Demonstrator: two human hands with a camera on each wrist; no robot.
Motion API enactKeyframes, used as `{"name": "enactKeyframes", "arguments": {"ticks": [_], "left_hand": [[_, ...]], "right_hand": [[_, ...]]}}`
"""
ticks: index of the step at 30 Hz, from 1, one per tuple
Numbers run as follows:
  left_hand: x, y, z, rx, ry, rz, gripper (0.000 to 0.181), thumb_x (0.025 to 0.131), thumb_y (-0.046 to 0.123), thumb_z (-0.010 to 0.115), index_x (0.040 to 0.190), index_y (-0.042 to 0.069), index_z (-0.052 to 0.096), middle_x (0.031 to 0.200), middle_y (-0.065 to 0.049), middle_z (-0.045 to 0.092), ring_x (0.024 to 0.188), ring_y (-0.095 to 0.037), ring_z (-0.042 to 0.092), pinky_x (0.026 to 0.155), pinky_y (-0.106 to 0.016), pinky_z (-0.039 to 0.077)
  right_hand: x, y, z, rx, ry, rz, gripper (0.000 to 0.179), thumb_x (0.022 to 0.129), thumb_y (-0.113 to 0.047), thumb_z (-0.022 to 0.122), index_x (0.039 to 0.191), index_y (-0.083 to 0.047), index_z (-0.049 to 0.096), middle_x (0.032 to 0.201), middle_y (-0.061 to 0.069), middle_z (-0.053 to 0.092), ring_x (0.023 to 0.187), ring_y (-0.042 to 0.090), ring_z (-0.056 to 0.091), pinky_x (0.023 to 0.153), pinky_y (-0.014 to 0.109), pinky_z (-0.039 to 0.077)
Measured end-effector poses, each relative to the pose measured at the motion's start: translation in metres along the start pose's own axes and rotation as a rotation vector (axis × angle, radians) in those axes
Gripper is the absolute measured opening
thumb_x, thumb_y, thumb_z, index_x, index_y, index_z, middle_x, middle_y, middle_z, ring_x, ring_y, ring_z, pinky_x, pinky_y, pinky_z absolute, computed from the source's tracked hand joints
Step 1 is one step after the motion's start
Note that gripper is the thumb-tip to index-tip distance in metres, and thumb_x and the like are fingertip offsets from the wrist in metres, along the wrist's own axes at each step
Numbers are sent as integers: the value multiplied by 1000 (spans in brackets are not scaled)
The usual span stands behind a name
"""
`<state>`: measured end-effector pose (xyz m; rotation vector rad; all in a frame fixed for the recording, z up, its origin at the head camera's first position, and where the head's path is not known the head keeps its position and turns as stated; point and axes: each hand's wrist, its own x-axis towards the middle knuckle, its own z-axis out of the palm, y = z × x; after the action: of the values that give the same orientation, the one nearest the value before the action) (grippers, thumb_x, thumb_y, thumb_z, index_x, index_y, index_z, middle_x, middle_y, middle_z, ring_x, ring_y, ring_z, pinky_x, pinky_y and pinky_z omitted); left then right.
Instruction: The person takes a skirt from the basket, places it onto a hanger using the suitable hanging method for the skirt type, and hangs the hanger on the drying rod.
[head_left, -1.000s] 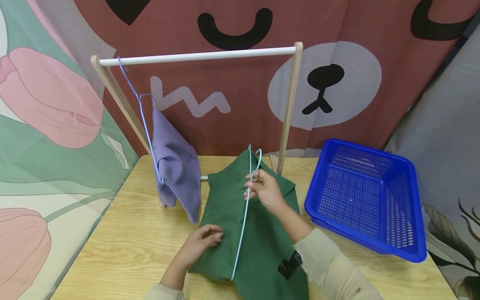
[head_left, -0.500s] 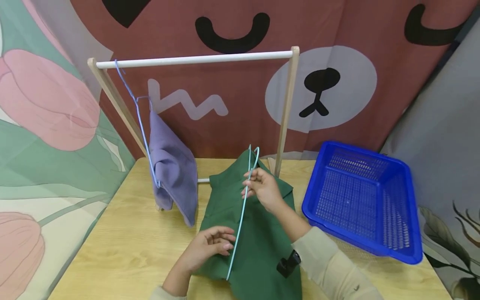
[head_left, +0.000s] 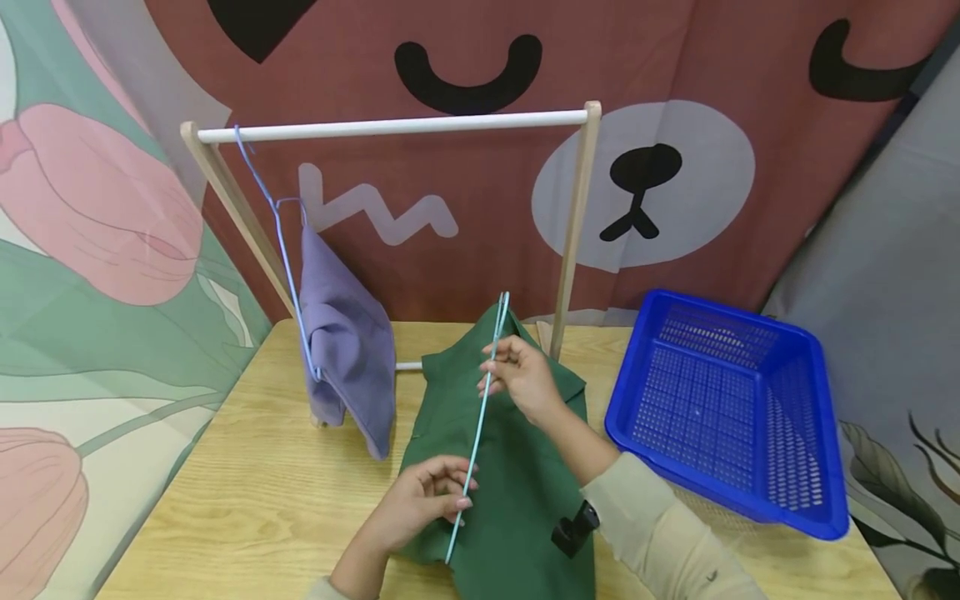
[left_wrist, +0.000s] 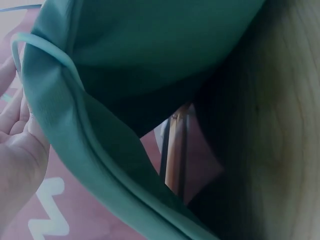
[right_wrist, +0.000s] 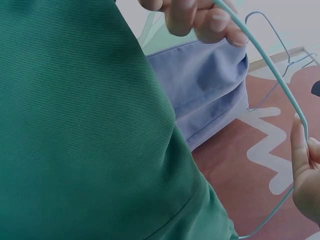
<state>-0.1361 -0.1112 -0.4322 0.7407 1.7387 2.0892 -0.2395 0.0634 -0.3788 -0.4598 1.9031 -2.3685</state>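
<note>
A light-blue clothes hanger (head_left: 484,400) slants across a green garment (head_left: 532,492), whose upper part hangs on it above the table. My right hand (head_left: 528,383) pinches the hanger wire below its hook. Lower down, my left hand (head_left: 427,504) holds the wire between thumb and fingers, near the hanger's lower end. In the right wrist view the wire runs from the left fingers (right_wrist: 210,22) to the right hand (right_wrist: 306,185). The left wrist view looks into a fold of the green garment (left_wrist: 165,55), with the bent hanger end (left_wrist: 42,44) showing at its edge.
A wooden rack (head_left: 585,167) with a white rod (head_left: 397,127) stands at the back of the table (head_left: 225,492). A purple garment (head_left: 345,333) hangs on a blue hanger (head_left: 279,233) at its left. A blue plastic basket (head_left: 720,508) sits on the right.
My left hand has moved from the garment's left side rightward onto the hanger wire. The hanger has turned, bringing its hook nearly edge-on. My right hand keeps its hold.
</note>
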Motion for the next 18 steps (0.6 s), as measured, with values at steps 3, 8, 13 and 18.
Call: {"name": "enactKeyframes", "arguments": {"ticks": [3, 8, 13, 18], "left_hand": [[1, 2, 1, 6, -4, 6, 37, 79, -5, 54, 108, -22, 37, 91, -24, 49, 75, -8, 54, 57, -23, 50], [2, 6, 1, 15, -1, 15, 36, 80, -5, 54, 107, -22, 38, 90, -20, 49, 74, -7, 53, 56, -25, 50], [3, 9, -1, -19, 3, 57, 32, 81, -8, 50, 106, -23, 36, 89, -11, 49, 72, -7, 52, 54, -23, 50], [5, 14, -3, -61, -20, 117, 27, 82, -10, 46, 107, -18, 40, 90, -9, 49, 72, -7, 52, 55, -20, 48]], "right_hand": [[1, 1, 0, -2, -4, -1, 16, 83, 12, 44, 99, 16, 44, 75, 13, 51, 56, 15, 58, 55, 32, 51], [3, 1, -2, -25, -21, 0, 22, 84, 11, 45, 105, 14, 46, 80, 18, 51, 59, 16, 59, 58, 32, 51], [6, 1, -5, -32, -33, -5, 29, 83, 12, 44, 113, 14, 43, 88, 26, 54, 64, 15, 60, 63, 32, 51], [11, 2, -9, -39, -39, -40, 28, 83, 11, 46, 111, 16, 43, 90, 28, 56, 68, 15, 60, 65, 33, 51]]}}
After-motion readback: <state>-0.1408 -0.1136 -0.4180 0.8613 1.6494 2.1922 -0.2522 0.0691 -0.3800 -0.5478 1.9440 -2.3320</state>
